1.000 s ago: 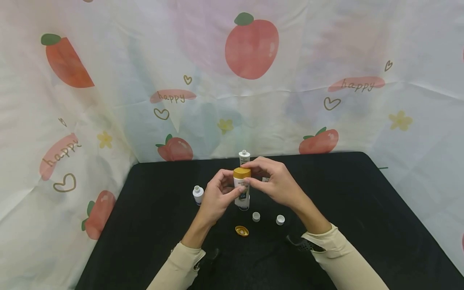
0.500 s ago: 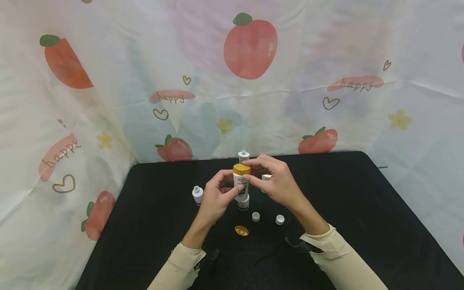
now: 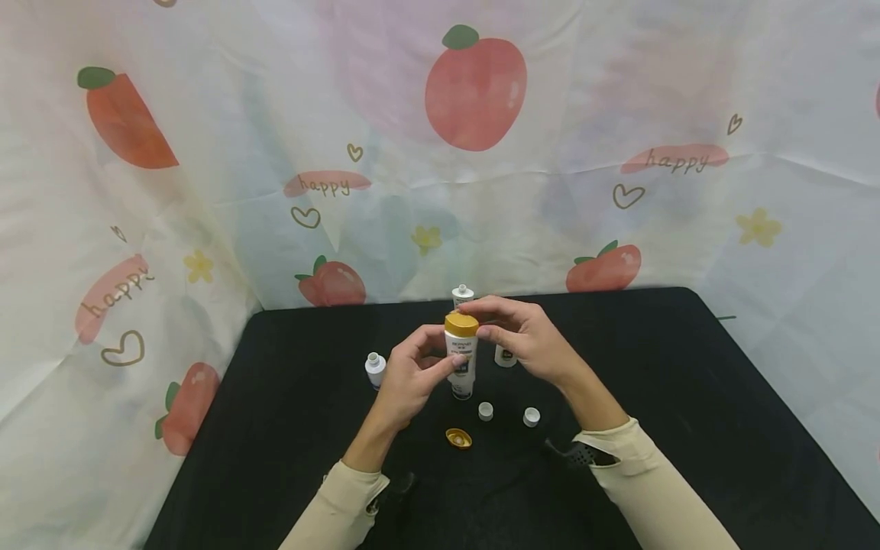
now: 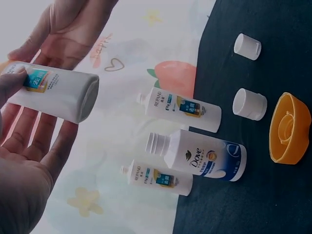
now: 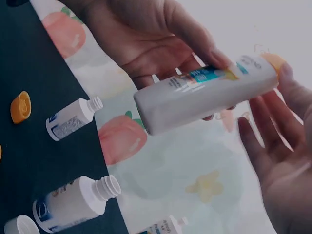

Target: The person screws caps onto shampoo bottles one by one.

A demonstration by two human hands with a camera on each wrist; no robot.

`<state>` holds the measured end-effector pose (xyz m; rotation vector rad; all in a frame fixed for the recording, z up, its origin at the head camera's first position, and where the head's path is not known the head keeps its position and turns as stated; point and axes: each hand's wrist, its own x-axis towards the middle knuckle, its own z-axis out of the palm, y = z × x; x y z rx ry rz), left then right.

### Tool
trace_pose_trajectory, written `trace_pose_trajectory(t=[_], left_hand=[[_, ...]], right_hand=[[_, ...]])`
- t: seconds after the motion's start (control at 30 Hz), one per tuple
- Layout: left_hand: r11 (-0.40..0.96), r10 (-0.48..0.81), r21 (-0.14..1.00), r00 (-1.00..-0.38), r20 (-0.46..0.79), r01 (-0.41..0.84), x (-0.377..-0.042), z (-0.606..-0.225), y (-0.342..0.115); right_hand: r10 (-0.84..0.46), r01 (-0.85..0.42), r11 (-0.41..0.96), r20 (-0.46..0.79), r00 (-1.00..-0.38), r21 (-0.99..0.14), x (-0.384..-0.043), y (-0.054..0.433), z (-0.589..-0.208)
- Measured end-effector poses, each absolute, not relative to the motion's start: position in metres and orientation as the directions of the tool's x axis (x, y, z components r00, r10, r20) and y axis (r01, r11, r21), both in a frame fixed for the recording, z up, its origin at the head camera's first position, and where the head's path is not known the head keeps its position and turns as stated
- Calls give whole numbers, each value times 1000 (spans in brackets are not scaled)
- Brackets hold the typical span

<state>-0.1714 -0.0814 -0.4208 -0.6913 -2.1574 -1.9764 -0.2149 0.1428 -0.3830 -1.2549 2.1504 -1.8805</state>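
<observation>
My left hand (image 3: 415,367) grips a white shampoo bottle (image 3: 461,351), held upright above the table. Its thumb lies across the front label, with the fingers behind. The bottle's gold cap (image 3: 461,324) is on top. My right hand (image 3: 529,336) holds this cap, with its thumb at the right edge and its index finger by the top. From the right wrist view, the right thumb touches the cap (image 5: 273,62) while some other fingers extend away from the bottle (image 5: 204,95). The bottle's flat bottom shows in the left wrist view.
Below the hands lie a loose gold cap (image 3: 458,438) and two white caps (image 3: 485,412) (image 3: 532,417) on the black table (image 3: 653,367). Uncapped bottles stand around, including a blue-white Dove bottle (image 4: 207,156) and a white bottle (image 3: 375,369) on the left.
The shampoo bottle and its cap turn slightly, bringing the label more to the front. My right hand shifts a little rightward, its thumb sliding to the cap's edge. The left hand keeps its grip.
</observation>
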Motion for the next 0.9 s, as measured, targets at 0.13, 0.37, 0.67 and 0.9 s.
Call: trace_pose_trajectory(t=[0.13,0.37,0.67,0.9], left_hand=[[33,258,907,-880,398,420,-171,-421,-82],[47,275,896,-868,414,442,-171,-422,-83],[54,269,894,-869,416,444,-172,-422,-82],[50,278,891,-863,421,451,-172,-423,-82]], right_hand=[[-661,-445,-129,411,-628,-886,-221,144,-386],[-702,-436,-188,430,-567,-880,-223,145,-391],[-679,-441,-205,451,-579,-874,-221,143,-390],[-709,-420,-190,420,-567,-887,-222,145,-389]])
